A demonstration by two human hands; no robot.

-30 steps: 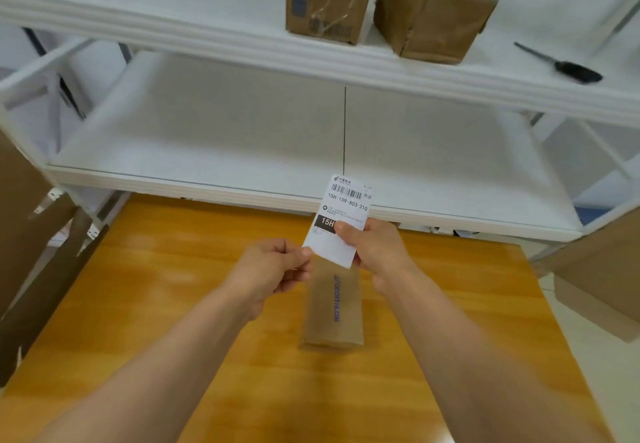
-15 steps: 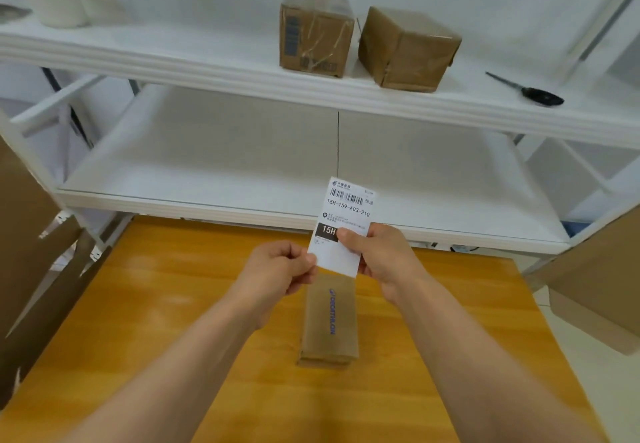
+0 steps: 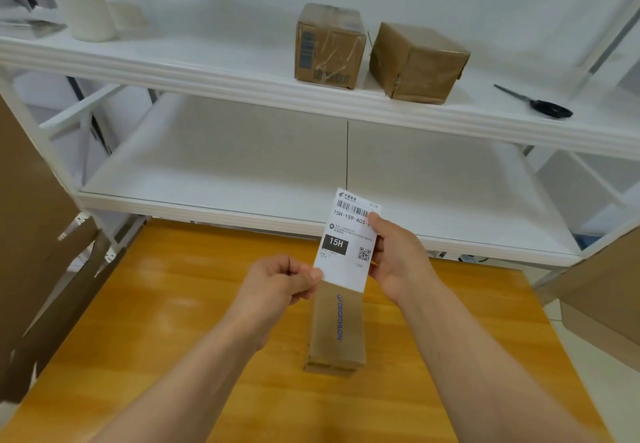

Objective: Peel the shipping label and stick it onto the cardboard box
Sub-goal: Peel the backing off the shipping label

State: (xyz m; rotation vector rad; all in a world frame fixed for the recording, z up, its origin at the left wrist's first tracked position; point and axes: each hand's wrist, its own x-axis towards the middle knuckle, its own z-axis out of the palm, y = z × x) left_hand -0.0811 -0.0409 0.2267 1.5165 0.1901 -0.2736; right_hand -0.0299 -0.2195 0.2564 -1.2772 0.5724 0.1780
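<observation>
Head cam: shipping label [image 3: 348, 240] held upright above the cardboard box [image 3: 337, 332], which lies on the wooden table [image 3: 173, 321]. Left hand [image 3: 277, 283] pinches the label's lower-left corner, right hand [image 3: 398, 259] grips its right edge. Label reads "15H-159-A03-2…", black "15H" block, barcode, QR code. Box print: "DECATHLON".

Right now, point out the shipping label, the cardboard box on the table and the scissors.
shipping label [image 3: 346, 238]: head view, middle of printed face.
cardboard box [image 3: 337, 330]: head view, top face, on logo.
scissors [image 3: 547, 108]: head view, black handle.
</observation>
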